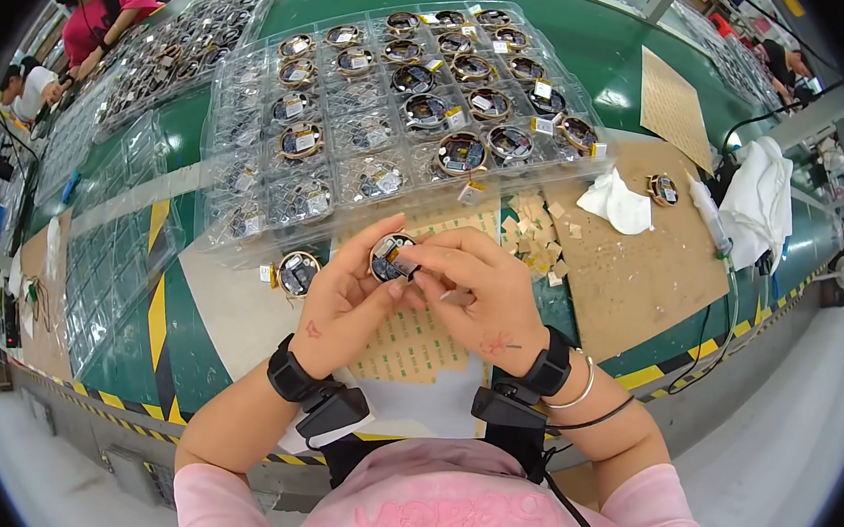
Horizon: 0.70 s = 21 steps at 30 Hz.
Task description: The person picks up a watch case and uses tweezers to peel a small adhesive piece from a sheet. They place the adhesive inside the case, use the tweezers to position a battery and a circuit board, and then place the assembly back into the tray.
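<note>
My left hand [343, 297] holds a round watch case [386, 257] by its rim, tilted up, with dark circuit parts and a gold-coloured edge showing. The fingers of my right hand [487, 290] are pinched together at the right side of this case. A small silvery end sticks out below those fingers; what it belongs to is hidden. Just left of my left hand, another watch case [298, 275] with a small white-and-yellow tab lies on the table. Beneath both hands spreads a tan sheet of adhesive pieces [410, 350] with green print.
Beyond my hands, a clear compartment tray [343, 190] carries several watch cases. Small tan peeled pieces [537, 241] lie to its right. A brown board [627, 300] bears a white cloth [617, 204], a watch case [663, 189] and a white tube [709, 217]. Co-workers sit far left and far right.
</note>
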### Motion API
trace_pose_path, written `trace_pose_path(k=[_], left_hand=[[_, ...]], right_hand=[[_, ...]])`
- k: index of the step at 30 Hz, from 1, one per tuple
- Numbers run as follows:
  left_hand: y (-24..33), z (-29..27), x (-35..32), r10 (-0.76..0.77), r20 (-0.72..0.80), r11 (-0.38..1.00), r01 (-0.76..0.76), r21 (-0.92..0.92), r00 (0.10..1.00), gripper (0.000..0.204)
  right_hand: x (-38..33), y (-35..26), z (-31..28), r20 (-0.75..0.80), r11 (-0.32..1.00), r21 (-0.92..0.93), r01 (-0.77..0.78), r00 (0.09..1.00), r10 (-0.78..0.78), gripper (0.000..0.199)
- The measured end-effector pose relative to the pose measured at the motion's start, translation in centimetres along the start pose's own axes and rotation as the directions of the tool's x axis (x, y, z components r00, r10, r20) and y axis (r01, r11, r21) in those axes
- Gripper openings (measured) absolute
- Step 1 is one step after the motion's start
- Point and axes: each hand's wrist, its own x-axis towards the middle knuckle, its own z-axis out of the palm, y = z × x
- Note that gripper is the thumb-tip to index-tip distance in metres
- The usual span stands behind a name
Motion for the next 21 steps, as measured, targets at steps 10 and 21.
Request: trace_pose_path(k=[10,21], left_hand=[[-0.5,-0.4,-0.3,-0.028,0.014,0.999,0.029,-0.042,0.999,0.058],[0.0,-0.7,-1.0,-0.054,0.015,0.998,0.054,0.016,0.998,0.057]], right_hand=[[0.1,0.4,-0.6,0.112,0.957,-0.152,0.247,0.966,-0.231,0.032],[0.0,0.3,-0.2,0.072,0.981,-0.087,0.175,0.983,-0.169,0.030]])
